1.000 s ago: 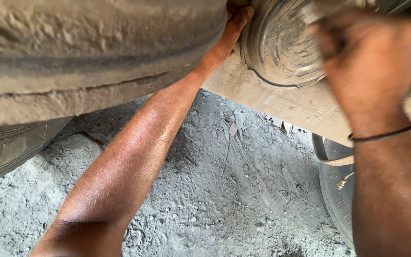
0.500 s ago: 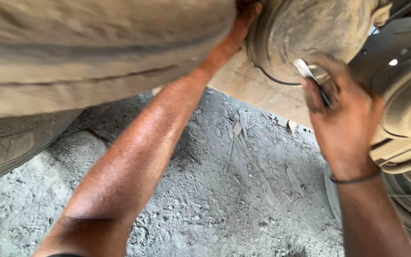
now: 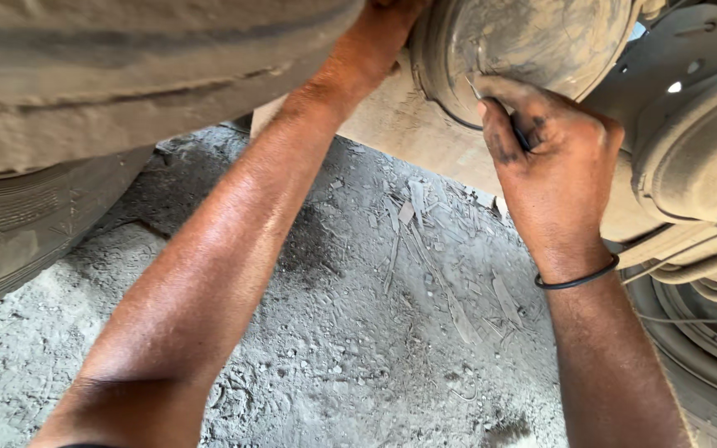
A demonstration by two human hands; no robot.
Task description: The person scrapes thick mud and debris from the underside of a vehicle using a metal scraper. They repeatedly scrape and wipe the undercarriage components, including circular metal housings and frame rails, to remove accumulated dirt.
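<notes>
I look under a vehicle. My left hand (image 3: 387, 21) reaches up between a big dusty tyre (image 3: 126, 83) and a round dust-coated metal drum (image 3: 533, 41); its fingers are hidden above the frame edge. My right hand (image 3: 553, 158), with a thin black band on the wrist, is closed around a small metal tool (image 3: 476, 89) whose tip rests against the drum's lower rim. Only the tool's pale tip shows past the fingers.
A second round metal housing (image 3: 699, 141) with hoses below it sits at the right, and another tyre's edge (image 3: 699, 365) below that. A lower tyre (image 3: 26, 241) lies at the left. Grey dusty ground (image 3: 392, 332) with scattered debris fills the middle.
My right hand has come down from the drum face and shifted left, with the small tool now at the drum's lower rim. The left arm has stayed up between tyre and drum.
</notes>
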